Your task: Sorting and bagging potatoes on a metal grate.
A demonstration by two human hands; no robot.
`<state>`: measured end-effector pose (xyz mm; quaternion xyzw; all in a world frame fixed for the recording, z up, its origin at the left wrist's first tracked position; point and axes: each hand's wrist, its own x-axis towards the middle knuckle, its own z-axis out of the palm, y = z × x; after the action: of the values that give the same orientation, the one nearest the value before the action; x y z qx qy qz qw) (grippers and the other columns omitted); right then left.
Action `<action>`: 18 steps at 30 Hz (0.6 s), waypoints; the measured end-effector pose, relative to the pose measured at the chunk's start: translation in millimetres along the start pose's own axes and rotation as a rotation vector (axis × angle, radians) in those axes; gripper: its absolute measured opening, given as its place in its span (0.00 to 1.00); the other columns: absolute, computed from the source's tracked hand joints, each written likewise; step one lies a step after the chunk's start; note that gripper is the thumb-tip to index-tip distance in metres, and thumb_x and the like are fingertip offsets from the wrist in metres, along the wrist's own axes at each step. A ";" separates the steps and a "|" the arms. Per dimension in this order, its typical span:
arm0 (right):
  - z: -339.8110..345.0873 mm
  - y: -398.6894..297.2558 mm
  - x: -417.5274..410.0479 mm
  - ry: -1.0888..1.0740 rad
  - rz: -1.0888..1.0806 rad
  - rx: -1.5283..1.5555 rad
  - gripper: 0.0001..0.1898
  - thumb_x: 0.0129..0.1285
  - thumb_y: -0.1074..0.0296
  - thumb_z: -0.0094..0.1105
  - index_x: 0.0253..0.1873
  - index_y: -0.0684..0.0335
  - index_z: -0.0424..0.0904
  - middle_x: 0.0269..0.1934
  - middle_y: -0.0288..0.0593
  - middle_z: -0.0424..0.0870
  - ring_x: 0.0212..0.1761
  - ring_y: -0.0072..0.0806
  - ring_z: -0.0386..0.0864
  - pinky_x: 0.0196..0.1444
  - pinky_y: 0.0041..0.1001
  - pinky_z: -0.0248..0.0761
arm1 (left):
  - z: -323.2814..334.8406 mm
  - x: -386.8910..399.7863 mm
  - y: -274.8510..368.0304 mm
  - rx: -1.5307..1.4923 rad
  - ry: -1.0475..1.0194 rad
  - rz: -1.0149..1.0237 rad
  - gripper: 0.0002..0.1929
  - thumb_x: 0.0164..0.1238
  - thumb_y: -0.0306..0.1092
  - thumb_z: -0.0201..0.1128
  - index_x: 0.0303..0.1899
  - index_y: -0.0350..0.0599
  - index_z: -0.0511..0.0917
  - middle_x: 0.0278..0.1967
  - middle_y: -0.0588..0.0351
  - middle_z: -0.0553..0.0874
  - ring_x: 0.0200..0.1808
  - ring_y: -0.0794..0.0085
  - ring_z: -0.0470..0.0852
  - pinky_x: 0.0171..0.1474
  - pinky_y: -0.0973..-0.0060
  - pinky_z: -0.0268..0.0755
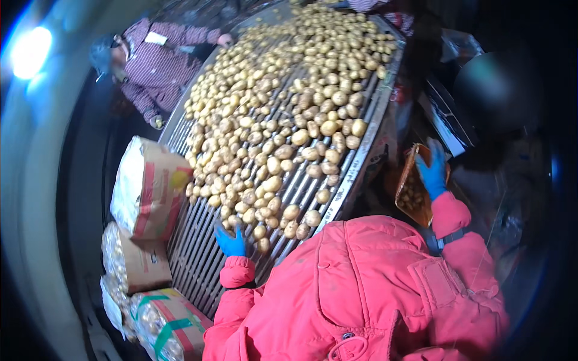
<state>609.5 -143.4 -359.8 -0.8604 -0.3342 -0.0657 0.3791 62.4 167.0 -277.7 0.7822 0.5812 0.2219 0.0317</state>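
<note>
Many potatoes point(273, 165) lie over a slatted metal sorting table point(198, 252) in front of me. My left hand point(231, 240), in a blue glove, rests at the near edge of the potatoes with its fingers apart, touching or close to the nearest ones. Off the table's right side, my right hand point(432, 170), also blue-gloved, is on the rim of an orange-brown basket point(406, 180). That basket is tilted and has small potatoes inside. How the right fingers grip the rim is partly hidden.
Cardboard boxes with clear plastic liners point(156, 194) stand along the left side, the lowest one point(180, 316) with green tape. A co-worker in a checked jacket point(156, 67) reaches to the table at the upper left. Another person's sleeve point(363, 4) shows at the far end. A metal rail point(356, 167) edges the table's right.
</note>
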 end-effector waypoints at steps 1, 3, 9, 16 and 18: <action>11.1 -45.9 25.0 -0.044 -0.136 0.098 0.36 0.58 0.55 0.68 0.69 0.62 0.66 0.67 0.60 0.64 0.71 0.52 0.62 0.71 0.42 0.58 | -0.5 -6.2 -5.5 0.017 -0.027 -0.147 0.39 0.62 0.50 0.67 0.66 0.32 0.65 0.64 0.30 0.69 0.65 0.38 0.67 0.68 0.52 0.60; 55.9 -120.3 46.8 -0.218 -0.457 0.111 0.35 0.55 0.55 0.68 0.68 0.57 0.69 0.67 0.57 0.66 0.70 0.53 0.63 0.71 0.41 0.59 | 10.1 -30.4 -52.5 -0.208 -0.084 -0.302 0.46 0.58 0.53 0.71 0.67 0.25 0.61 0.65 0.30 0.68 0.67 0.41 0.66 0.70 0.54 0.57; 119.0 -257.4 8.4 -0.820 -1.064 -0.016 0.32 0.52 0.38 0.63 0.61 0.46 0.79 0.70 0.48 0.66 0.72 0.54 0.59 0.70 0.61 0.49 | 32.6 -62.9 -22.0 -0.467 -0.127 -0.278 0.50 0.52 0.50 0.74 0.70 0.30 0.57 0.67 0.31 0.65 0.67 0.42 0.66 0.69 0.54 0.60; 152.9 -222.1 101.6 -0.534 -1.059 0.008 0.26 0.55 0.47 0.64 0.59 0.48 0.80 0.67 0.38 0.71 0.69 0.52 0.63 0.74 0.50 0.49 | 35.5 -19.5 100.4 0.089 -0.245 -0.048 0.56 0.41 0.74 0.68 0.71 0.48 0.63 0.69 0.29 0.59 0.68 0.32 0.60 0.68 0.41 0.54; 168.7 -202.9 127.3 -0.379 -1.076 -0.107 0.26 0.60 0.50 0.60 0.63 0.47 0.76 0.66 0.41 0.70 0.67 0.51 0.65 0.72 0.50 0.53 | 45.2 6.5 132.3 0.084 -0.369 -0.014 0.51 0.44 0.73 0.67 0.71 0.56 0.65 0.72 0.30 0.55 0.72 0.34 0.53 0.70 0.43 0.51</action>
<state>556.8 140.2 -308.4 -0.5837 -0.7836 -0.1108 0.1817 199.6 139.8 -275.6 0.8062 0.5798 0.0501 0.1066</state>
